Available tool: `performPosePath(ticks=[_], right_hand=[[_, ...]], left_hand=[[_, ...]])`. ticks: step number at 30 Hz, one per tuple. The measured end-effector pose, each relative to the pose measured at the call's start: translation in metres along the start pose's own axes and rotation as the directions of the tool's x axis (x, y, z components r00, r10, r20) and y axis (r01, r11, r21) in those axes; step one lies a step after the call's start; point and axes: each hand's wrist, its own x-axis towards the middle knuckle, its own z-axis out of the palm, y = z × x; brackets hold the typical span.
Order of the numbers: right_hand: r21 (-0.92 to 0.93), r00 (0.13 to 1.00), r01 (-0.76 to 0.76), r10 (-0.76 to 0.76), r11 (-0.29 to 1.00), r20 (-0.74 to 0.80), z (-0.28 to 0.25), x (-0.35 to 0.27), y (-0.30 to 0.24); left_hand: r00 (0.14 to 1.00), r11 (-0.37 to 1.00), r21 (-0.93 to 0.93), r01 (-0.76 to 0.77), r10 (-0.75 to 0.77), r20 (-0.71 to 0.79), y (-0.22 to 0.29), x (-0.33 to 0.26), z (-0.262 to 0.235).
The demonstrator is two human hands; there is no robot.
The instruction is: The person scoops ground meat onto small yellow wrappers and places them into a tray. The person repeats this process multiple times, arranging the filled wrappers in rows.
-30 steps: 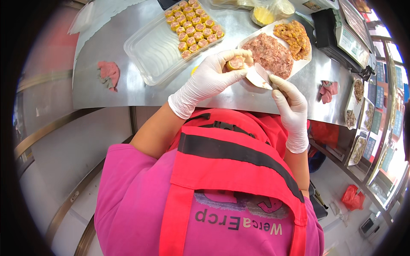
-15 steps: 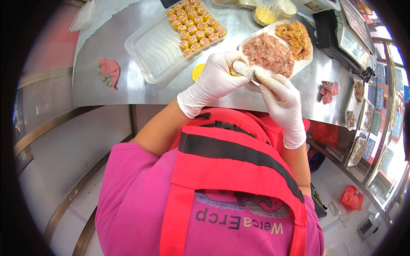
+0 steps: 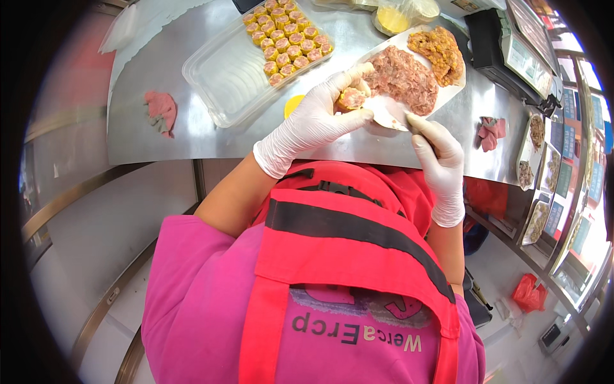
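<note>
My left hand (image 3: 313, 121), in a white glove, curls its fingers and thumb round a siu mai (image 3: 350, 99) with a yellow wrapper and pink meat on top. A flat metal spreader (image 3: 398, 111), smeared by motion, is pinched in my gloved right hand (image 3: 440, 157). Its blade lies over the near edge of a white tray (image 3: 449, 91), beside the pink minced meat (image 3: 404, 80). An orange-yellow filling (image 3: 438, 54) fills the far right of this tray. Just left of my left hand lies a yellow round wrapper (image 3: 293, 106) on the steel table.
A clear plastic tray (image 3: 220, 83) with rows of finished siu mai (image 3: 284, 38) stands at the far left. Pink cloths lie at the left (image 3: 161, 112) and right (image 3: 491, 133). A black-sided scale-like machine (image 3: 511, 61) and a bagged yellow stack (image 3: 393, 20) stand farther back.
My right hand has drawn the spreader off the siu mai, rightward toward the minced meat. My left hand has shifted slightly left, its fingers loosened so the siu mai's top shows.
</note>
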Motion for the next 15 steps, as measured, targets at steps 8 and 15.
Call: performPosePath(ticks=[8, 15], right_hand=[[-0.126, 0.999, 0.046, -0.048, 0.991, -0.015, 0.017, 0.014, -0.012], [-0.298, 0.992, 0.116, -0.125, 0.947, -0.012, 0.036, 0.018, -0.019]], left_hand=[[0.996, 0.992, 0.102, 0.079, -0.083, 0.035, 0.001, -0.002, -0.004], [0.994, 0.991, 0.127, -0.038, 0.050, -0.093, -0.002, -0.001, 0.004]])
